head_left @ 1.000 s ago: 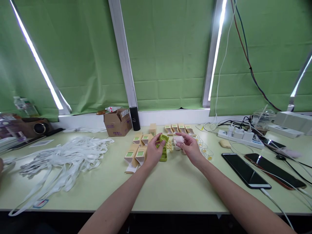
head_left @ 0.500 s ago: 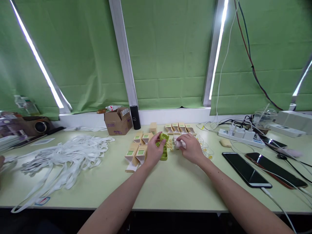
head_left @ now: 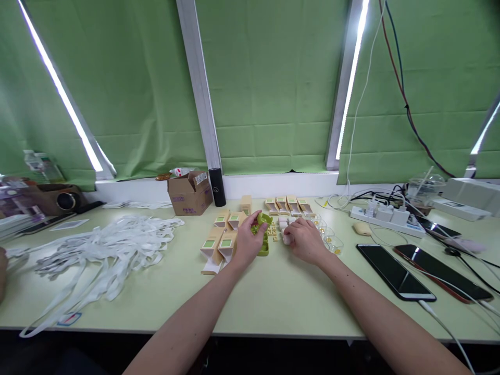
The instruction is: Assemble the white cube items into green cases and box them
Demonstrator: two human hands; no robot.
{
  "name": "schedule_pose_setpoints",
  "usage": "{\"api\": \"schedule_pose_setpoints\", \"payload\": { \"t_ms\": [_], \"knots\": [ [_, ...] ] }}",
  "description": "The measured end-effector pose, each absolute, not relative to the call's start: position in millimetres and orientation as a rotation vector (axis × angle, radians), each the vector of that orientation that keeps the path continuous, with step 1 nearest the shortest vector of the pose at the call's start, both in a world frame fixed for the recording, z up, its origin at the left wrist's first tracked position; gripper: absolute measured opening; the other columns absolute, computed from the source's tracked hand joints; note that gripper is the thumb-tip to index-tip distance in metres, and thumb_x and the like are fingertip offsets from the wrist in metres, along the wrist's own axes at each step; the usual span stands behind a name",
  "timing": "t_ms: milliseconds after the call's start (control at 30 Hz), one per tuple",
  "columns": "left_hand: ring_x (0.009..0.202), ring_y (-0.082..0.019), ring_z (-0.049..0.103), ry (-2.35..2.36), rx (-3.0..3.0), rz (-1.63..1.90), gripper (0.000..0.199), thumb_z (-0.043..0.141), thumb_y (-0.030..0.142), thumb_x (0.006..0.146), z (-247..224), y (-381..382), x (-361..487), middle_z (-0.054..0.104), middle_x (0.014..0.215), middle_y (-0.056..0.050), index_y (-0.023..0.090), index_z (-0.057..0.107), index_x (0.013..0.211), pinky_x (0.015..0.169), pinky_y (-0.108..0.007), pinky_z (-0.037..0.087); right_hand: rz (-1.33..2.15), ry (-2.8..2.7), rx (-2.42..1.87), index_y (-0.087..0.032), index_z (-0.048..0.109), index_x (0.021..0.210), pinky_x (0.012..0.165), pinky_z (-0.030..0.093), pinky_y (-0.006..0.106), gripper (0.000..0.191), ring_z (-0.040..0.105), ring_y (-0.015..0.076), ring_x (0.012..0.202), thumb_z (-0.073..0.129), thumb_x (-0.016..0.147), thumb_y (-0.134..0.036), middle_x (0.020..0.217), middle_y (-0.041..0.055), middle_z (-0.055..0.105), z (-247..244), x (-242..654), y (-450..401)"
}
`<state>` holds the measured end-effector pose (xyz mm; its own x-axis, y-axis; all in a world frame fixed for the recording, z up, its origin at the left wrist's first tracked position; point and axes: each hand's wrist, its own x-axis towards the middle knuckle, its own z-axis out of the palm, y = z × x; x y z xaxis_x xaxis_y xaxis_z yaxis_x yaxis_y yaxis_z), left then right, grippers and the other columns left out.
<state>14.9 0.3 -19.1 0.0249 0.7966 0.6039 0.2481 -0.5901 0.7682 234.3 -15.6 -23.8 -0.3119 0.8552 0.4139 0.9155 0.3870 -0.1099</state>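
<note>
My left hand [head_left: 248, 240] is closed on a small round green container [head_left: 264, 219], held between thumb and fingers above a green tray [head_left: 264, 247]. My right hand [head_left: 307, 240] has its fingers pressed together on a small white piece [head_left: 287, 239], among other white pieces [head_left: 283, 221]. Small yellow squares [head_left: 272, 229] lie between my hands. Kraft paper boxes with green labels [head_left: 212, 246] stand left of my left hand, and more labelled boxes [head_left: 292, 204] stand behind. Clear round cups [head_left: 333, 242] with yellow bits are right of my right hand.
White straps [head_left: 113, 250] are heaped at left, with part of another person's hand [head_left: 2, 268] at the edge. A cardboard box [head_left: 190, 195] and black cylinder [head_left: 217, 187] stand behind. Phones [head_left: 400, 272], a power strip [head_left: 386, 219] and cables lie at right.
My right hand has shifted slightly down, its fingers curled lower over the white piece, and more white pieces show behind it. The other person's hand at the left edge shows a little more.
</note>
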Motion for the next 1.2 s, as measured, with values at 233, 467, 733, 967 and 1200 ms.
{"api": "schedule_pose_setpoints", "payload": {
  "t_ms": [233,467,733,967,1200],
  "knots": [
    [0.118,-0.027,0.070,0.958,1.761,1.606,0.049,0.078,0.035,0.090,-22.0,3.2,15.9,0.074,0.129,-0.013,0.021,0.069,0.135,0.109,-0.047,0.055,-0.273,-2.219,-1.389,-0.024,0.075,0.100,0.086,0.040,0.041,0.038,0.061,0.0310,0.106,0.071,0.071,0.000,0.103,0.0085,0.078,-34.3,235.4,-12.5],
    [0.119,-0.026,0.070,0.869,1.687,1.584,0.048,0.081,0.025,0.083,-18.3,0.4,16.6,0.074,0.127,-0.012,0.021,0.068,0.129,0.111,-0.047,0.054,-0.252,-2.190,-1.351,-0.024,0.074,0.111,0.089,0.042,0.042,0.049,0.062,0.0323,0.110,0.071,0.070,0.002,0.108,0.0093,0.078,-32.5,236.9,-12.9],
    [0.122,-0.027,0.069,0.673,1.615,1.585,0.050,0.086,0.025,0.076,-11.4,-2.6,18.8,0.073,0.128,-0.015,0.018,0.066,0.122,0.112,-0.046,0.054,-0.267,-1.946,-1.139,-0.023,0.065,0.118,0.096,0.049,0.050,0.041,0.060,0.0344,0.115,0.064,0.080,-0.010,0.117,0.0108,0.072,-22.2,232.3,-18.8],
    [0.113,-0.027,0.075,0.602,1.545,1.477,0.059,0.088,0.048,0.080,-8.9,-9.4,22.9,0.078,0.120,-0.015,0.019,0.060,0.123,0.102,-0.042,0.058,-0.165,-1.862,-0.816,-0.027,0.049,0.140,0.113,0.047,0.059,0.051,0.052,0.0351,0.136,0.065,0.092,-0.023,0.140,0.0135,0.061,-26.6,215.5,-26.2],
    [0.097,-0.026,0.079,0.681,1.532,1.329,0.067,0.074,0.076,0.081,-16.3,-7.8,31.0,0.081,0.100,-0.012,0.019,0.065,0.114,0.090,-0.040,0.062,-0.149,-1.801,-0.765,-0.029,0.039,0.149,0.118,0.042,0.067,0.060,0.046,0.0380,0.145,0.068,0.095,-0.031,0.149,0.0164,0.051,-28.3,206.4,-30.4]
  ]
}}
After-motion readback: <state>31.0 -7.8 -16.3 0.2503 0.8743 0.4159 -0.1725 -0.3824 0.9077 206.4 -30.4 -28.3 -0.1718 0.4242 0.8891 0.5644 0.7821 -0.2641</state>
